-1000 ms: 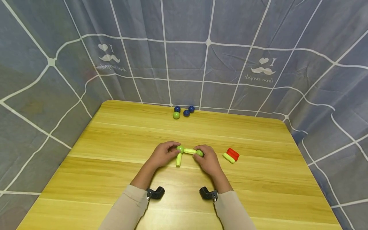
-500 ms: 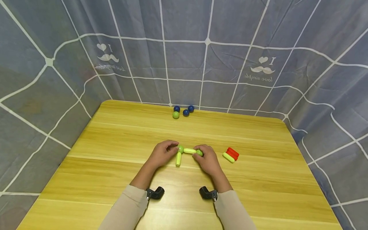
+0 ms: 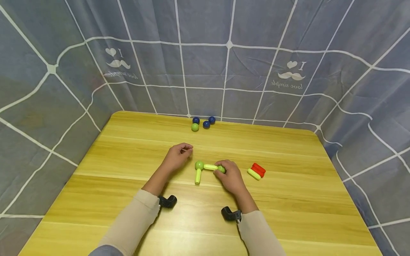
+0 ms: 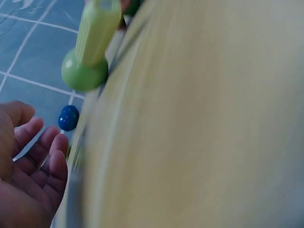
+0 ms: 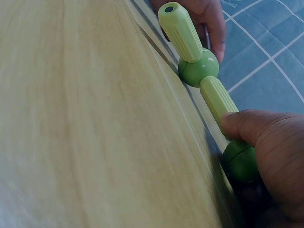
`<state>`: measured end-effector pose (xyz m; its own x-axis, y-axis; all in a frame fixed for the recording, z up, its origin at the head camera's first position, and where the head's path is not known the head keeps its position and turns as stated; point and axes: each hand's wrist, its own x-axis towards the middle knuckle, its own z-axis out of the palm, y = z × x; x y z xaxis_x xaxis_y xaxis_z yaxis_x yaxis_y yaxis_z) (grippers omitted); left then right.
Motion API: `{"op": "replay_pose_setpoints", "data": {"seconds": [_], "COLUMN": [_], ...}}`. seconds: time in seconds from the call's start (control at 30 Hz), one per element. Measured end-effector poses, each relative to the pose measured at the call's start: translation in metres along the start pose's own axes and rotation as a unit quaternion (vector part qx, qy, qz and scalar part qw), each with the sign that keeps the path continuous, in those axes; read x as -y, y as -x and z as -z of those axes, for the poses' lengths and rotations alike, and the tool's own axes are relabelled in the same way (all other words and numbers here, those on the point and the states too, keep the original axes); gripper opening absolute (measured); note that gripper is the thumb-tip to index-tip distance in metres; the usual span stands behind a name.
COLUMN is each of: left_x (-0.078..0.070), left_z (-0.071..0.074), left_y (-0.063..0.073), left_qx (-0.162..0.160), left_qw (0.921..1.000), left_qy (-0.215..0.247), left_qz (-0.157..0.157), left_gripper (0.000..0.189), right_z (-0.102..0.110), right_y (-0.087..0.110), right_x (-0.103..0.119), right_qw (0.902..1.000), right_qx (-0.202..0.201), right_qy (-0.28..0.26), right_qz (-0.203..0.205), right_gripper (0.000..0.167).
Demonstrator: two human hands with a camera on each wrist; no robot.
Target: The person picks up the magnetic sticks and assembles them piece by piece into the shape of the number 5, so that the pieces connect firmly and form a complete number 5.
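Joined piece (image 3: 209, 167): on the table (image 3: 198, 224) between the hands; cross stick (image 5: 216, 99) linking corner ball (image 5: 199, 69) and end ball (image 5: 240, 161), with free stick (image 5: 180, 33) pointing back toward the person.
Right hand (image 3: 231, 176): pinches the piece at its right end, thumb over the place where cross stick and end ball meet.
Left hand (image 3: 177, 156): holds nothing, fingers loosely bent, just beyond and left of the corner ball, apart from it.
Steadying grip: best kept light but firm near that joint; lifting from this end alone could strain the corner.
Left fingertips: should probably keep clear of the corner ball, since a knock might swing the free stick.
Loose parts: blue balls (image 3: 206, 124) and loose green ball (image 3: 195, 127) near the far edge; red sticks (image 3: 259, 168) and loose yellow-green stick (image 3: 253, 174) right of the right hand.
Hidden: much of the end ball, behind the right hand; how the joints hold cannot be told.
Unclear: whether the dark spot on the free stick's end is a hole or an inset; the left wrist view is blurred.
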<state>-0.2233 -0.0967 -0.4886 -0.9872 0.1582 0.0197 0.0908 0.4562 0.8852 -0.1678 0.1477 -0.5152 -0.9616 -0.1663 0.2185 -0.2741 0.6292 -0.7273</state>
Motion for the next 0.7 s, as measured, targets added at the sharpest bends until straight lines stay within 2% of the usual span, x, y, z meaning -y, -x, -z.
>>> {"op": "replay_pose_setpoints", "data": {"seconds": [0.23, 0.47, 0.7], "left_x": [-0.004, 0.005, 0.003], "left_z": [0.01, 0.011, 0.01], "left_y": [-0.029, -0.053, -0.076], "left_qx": [0.008, 0.005, 0.009], "left_qw": [0.9992, 0.9989, 0.9987], "left_qy": [-0.035, -0.046, -0.05], "left_qz": [-0.018, -0.006, 0.01], "left_gripper": [0.03, 0.03, 0.03], "right_z": [0.002, 0.003, 0.002], "right_y": [0.0, 0.0, 0.0], "right_x": [0.001, 0.001, -0.002], "right_qw": [1.0, 1.0, 1.0], "right_qx": [0.004, 0.005, -0.001], "right_qy": [-0.007, -0.005, 0.001], "right_qz": [-0.001, 0.002, 0.002], "right_gripper": [0.016, 0.015, 0.015]}}
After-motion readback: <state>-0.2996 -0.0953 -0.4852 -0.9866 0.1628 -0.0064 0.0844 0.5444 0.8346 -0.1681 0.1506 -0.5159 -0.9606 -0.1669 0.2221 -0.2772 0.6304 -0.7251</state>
